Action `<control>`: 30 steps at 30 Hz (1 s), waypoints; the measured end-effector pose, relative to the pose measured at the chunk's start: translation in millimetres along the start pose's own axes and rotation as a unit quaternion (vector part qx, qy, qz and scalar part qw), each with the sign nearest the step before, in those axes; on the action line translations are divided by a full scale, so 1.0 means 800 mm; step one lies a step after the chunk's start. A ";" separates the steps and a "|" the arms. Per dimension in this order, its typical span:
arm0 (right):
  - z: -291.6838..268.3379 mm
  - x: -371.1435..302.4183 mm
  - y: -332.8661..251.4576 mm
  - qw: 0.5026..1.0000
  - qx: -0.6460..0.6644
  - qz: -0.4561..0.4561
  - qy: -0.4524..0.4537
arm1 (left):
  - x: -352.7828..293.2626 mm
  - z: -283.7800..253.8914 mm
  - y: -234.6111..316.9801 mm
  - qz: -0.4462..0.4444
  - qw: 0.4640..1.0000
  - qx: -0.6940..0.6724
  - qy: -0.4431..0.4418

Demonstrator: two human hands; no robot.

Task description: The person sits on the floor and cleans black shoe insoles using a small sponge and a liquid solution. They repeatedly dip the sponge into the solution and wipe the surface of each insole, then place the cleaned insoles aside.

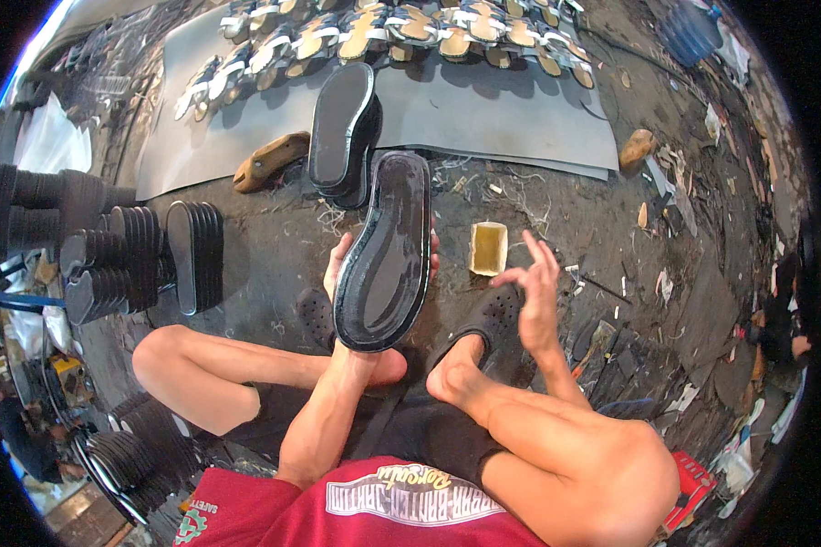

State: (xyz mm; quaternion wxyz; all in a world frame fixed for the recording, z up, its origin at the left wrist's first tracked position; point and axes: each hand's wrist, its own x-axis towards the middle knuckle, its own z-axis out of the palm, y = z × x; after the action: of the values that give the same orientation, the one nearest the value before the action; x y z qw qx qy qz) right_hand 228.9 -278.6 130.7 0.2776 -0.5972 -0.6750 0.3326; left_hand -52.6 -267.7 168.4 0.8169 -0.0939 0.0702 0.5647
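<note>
My left hand (337, 263) holds a black shoe sole (394, 273) from underneath, its digits showing at both long edges. The sole's face is up, with a shiny wet-looking band along its rim and a duller patch in the middle. To its right, my right hand (536, 305) is raised with nothing in it, thumb and fingers apart. Close by its fingertips stands a small open-topped box (490, 271) with a yellowish substance inside. Just beyond the held sole, more black soles (339, 132) lie piled on one another.
Rows of sandal uppers on tan footbeds (360, 35) stand on a grey sheet (483, 118). A wooden shoe last (269, 162) lies before it, another last (637, 149) to the right. Stacked black soles (192, 255) stand at left. Scraps litter the right floor.
</note>
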 end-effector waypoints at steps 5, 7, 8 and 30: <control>-0.018 0.044 -0.102 0.961 0.258 -0.065 -0.077 | -0.003 -0.003 -0.015 0.010 0.995 0.055 0.088; -0.012 0.046 -0.109 0.978 0.009 -0.194 -0.082 | -0.015 0.004 -0.024 0.023 0.986 0.069 0.147; -0.008 0.051 -0.104 0.964 -0.117 -0.233 -0.045 | -0.023 0.010 -0.025 0.025 0.983 0.084 0.162; 0.014 0.056 -0.102 0.881 -0.308 -0.334 -0.136 | -0.026 -0.029 -0.018 0.126 0.955 0.184 0.194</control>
State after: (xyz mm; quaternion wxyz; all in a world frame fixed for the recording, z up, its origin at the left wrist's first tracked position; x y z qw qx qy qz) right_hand 163.9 -241.1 186.1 0.0799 -0.3410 -0.9338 0.0739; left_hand -46.4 -297.0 151.5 0.7129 -0.0402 0.3408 0.6115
